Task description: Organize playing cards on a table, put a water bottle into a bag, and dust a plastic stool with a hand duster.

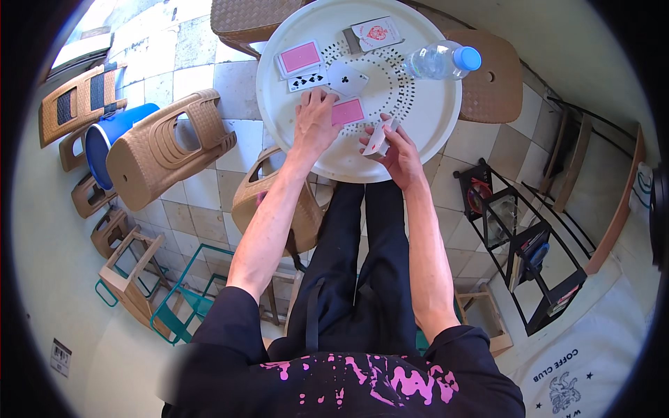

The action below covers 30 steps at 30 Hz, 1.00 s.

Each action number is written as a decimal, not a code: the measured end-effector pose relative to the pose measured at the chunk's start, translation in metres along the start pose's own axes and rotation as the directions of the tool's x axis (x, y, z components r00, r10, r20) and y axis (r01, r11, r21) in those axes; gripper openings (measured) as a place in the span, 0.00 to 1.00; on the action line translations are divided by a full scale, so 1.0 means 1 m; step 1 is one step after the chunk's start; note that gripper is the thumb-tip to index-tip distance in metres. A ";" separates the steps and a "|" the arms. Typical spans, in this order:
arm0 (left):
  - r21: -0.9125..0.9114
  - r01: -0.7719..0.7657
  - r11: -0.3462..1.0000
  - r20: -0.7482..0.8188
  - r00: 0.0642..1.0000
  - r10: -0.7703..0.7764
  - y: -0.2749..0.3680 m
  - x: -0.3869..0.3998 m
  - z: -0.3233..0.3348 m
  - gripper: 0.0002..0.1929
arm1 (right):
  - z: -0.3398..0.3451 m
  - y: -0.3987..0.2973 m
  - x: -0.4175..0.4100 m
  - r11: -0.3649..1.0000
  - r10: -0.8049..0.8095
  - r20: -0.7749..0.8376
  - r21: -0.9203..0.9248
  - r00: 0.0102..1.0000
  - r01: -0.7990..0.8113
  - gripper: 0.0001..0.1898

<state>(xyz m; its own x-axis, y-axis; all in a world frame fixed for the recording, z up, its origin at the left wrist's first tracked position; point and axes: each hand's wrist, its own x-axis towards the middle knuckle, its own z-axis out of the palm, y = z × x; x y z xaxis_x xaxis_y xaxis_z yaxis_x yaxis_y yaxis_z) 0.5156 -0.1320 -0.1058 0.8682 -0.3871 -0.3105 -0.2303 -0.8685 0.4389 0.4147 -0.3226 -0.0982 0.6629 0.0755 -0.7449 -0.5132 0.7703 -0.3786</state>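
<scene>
On a round white table, my left hand rests with its fingertips just below a face-up spade card and its thumb side at a face-down pink card. My right hand holds a small stack of playing cards tilted over the near right of the table. A face-down pink-backed pile lies at the upper left, overlapping the spade card. Beside them, face-up white cards, one a club, are fanned. Whether my left fingers grip a card cannot be told.
An open card box lies at the table's far side. A clear plastic bottle with a blue cap lies at the right. Woven-pattern plastic stools stand around the table, with a blue bin to the left and a black metal rack to the right.
</scene>
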 end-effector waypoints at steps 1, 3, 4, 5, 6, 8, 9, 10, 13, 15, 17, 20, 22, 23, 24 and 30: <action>0.002 0.000 1.000 -0.001 1.000 0.000 -0.003 -0.002 0.003 0.29 | 0.001 0.001 0.000 1.000 0.001 0.002 -0.030 1.000 -0.001 0.31; -0.211 -0.070 0.975 -0.094 0.994 0.051 -0.006 -0.006 0.006 0.25 | 0.001 0.002 0.001 0.998 0.001 0.002 -0.061 1.000 -0.001 0.30; -0.214 -0.070 0.974 -0.092 0.994 0.051 -0.003 -0.009 0.007 0.25 | 0.000 0.002 0.001 0.997 0.002 0.002 -0.075 1.000 -0.002 0.30; -0.313 -0.090 0.945 -0.167 0.985 0.039 0.000 -0.014 0.008 0.21 | 0.000 0.001 0.001 0.996 0.003 0.002 -0.089 1.000 -0.003 0.29; -0.407 -0.117 0.906 -0.238 0.971 0.019 0.008 -0.018 0.006 0.18 | 0.000 -0.001 0.001 0.996 0.003 -0.001 -0.088 1.000 -0.003 0.29; -0.414 -0.124 0.902 -0.230 0.973 0.028 0.020 -0.029 -0.004 0.15 | 0.001 -0.001 0.000 0.997 0.027 0.010 -0.074 1.000 -0.026 0.31; -0.419 -0.134 0.898 -0.229 0.973 0.038 0.027 -0.034 -0.007 0.12 | -0.001 0.000 0.001 0.997 0.028 0.010 -0.074 1.000 -0.027 0.31; -0.420 -0.134 0.897 -0.229 0.973 0.038 0.033 -0.039 -0.006 0.12 | -0.003 0.000 0.002 0.997 0.028 0.038 -0.078 0.999 -0.025 0.30; -0.595 -0.063 0.801 -0.094 0.996 0.008 0.046 -0.049 -0.005 0.12 | -0.001 0.000 0.001 0.996 0.044 0.090 -0.087 0.995 -0.036 0.29; -0.605 -0.069 0.793 -0.069 0.997 0.035 0.044 -0.051 -0.012 0.13 | 0.000 0.000 -0.002 0.994 0.059 0.112 -0.093 0.992 -0.049 0.28; -0.615 -0.075 0.785 -0.043 0.997 0.062 0.040 -0.051 -0.016 0.14 | -0.001 -0.002 -0.004 0.997 0.070 0.176 -0.030 0.982 -0.066 0.28; -0.633 -0.136 0.762 -0.028 0.988 0.153 0.034 -0.050 -0.019 0.17 | -0.004 -0.004 -0.003 0.997 0.079 0.215 -0.022 0.973 -0.076 0.28; -0.486 -0.331 0.809 -0.072 0.937 0.341 0.031 -0.047 -0.022 0.22 | -0.003 -0.003 -0.002 0.997 0.072 0.212 -0.026 0.975 -0.068 0.28; -0.488 -0.332 0.807 -0.072 0.937 0.342 0.032 -0.048 -0.023 0.22 | -0.003 -0.003 -0.001 0.998 0.065 0.210 -0.030 0.976 -0.060 0.28; -0.526 -0.304 0.795 -0.066 0.946 0.318 0.033 -0.050 -0.024 0.26 | 0.001 -0.003 -0.002 0.998 0.067 0.212 -0.029 0.975 -0.062 0.28; -0.727 -0.039 0.685 0.164 0.960 0.229 0.041 -0.049 -0.024 0.39 | 0.010 -0.006 -0.005 0.988 0.146 0.225 -0.090 0.963 -0.128 0.28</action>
<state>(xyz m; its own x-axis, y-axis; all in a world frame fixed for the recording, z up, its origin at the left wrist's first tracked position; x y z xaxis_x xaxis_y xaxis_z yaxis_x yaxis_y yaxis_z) 0.4741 -0.1411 -0.0520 0.7085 -0.6207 -0.3358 0.1279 -0.3550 0.9261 0.4200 -0.3214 -0.0867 0.6866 0.3271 -0.6493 -0.6407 0.6944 -0.3276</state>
